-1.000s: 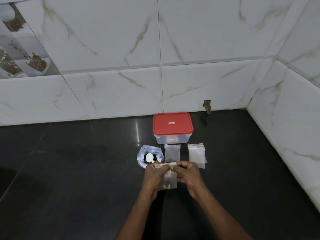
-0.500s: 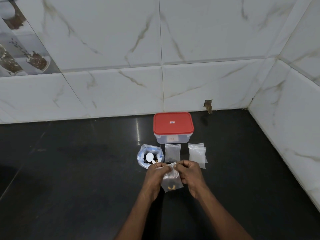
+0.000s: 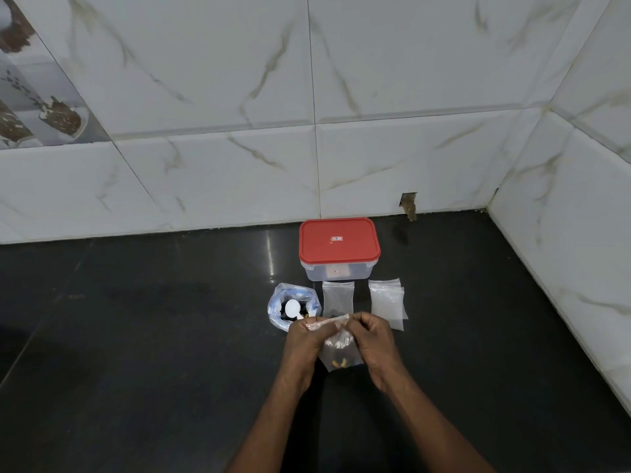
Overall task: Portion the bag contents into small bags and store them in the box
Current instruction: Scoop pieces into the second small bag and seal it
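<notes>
I hold a small zip bag in front of me, just below the middle of the frame, lifted off the black worktop. It is clear, thin, crinkled plastic with a pinkish strip along its mouth, and a few tan, curved pieces sit in its bottom corner. The bag hangs tilted between my hands.

My left hand has its fingers curled and pinching the left end of the strip. My right hand has its fingers curled and pinching the right end. The strip is stretched between the two pinches.

Just above my left hand stands the big bag, a soft clear plastic with bluish print, its mouth rolled open. A round white plastic scoop rests inside it on dark contents.

Right of that, a second small bag lies flat on the worktop; I cannot tell what it holds. Further right lies a stack of empty small bags, cloudy and flat, with edges slightly fanned.

Above these, near the wall, is the box: a rectangular, clear-walled plastic tub with rounded corners and a smooth red lid on it.

The worktop is glossy dark stone. White marble-veined tiles fill the upper frame and right side.
</notes>
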Tool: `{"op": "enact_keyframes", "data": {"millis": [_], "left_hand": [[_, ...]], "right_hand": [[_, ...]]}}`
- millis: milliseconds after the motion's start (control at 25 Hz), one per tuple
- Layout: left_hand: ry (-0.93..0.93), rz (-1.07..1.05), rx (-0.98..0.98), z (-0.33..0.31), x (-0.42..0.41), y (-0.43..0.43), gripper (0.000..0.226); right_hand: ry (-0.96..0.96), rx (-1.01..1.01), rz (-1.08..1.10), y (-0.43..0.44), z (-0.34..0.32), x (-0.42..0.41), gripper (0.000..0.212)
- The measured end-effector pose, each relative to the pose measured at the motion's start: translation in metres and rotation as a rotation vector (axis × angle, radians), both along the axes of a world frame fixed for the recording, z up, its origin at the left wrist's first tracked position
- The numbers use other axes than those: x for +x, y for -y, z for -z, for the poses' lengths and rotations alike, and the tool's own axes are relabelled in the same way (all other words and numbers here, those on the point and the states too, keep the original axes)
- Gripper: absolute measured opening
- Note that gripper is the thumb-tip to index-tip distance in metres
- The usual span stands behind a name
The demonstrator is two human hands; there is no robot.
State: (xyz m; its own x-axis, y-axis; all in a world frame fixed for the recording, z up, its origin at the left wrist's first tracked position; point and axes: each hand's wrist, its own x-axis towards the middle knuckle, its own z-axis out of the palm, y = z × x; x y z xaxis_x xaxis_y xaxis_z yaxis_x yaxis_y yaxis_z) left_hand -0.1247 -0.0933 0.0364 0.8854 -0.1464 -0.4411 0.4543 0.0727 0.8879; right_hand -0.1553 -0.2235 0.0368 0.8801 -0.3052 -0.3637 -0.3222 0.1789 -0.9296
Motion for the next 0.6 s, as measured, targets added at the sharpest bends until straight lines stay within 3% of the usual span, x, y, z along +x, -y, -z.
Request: {"op": "enact_keyframes", "data": {"millis": [120,320,600], "left_hand": [[-0.08,-0.087,-0.111,0.004,0.0,-0.008,0.008],[-0.034,-0.068,-0.066,0.005,-0.006,-0.01,0.007],[-0.016,0.0,-0.123,0.005,-0.008,-0.009,0.001]], "right_hand": [[-0.014,0.071,0.031,0.007,0.001,0.0,0.012],[-0.027,0.053,-0.089,0.003,-0.005,-0.005,0.009],[-0.019,0.125,-0.008,-0.001,-0.005,-0.003,0.007]]}}
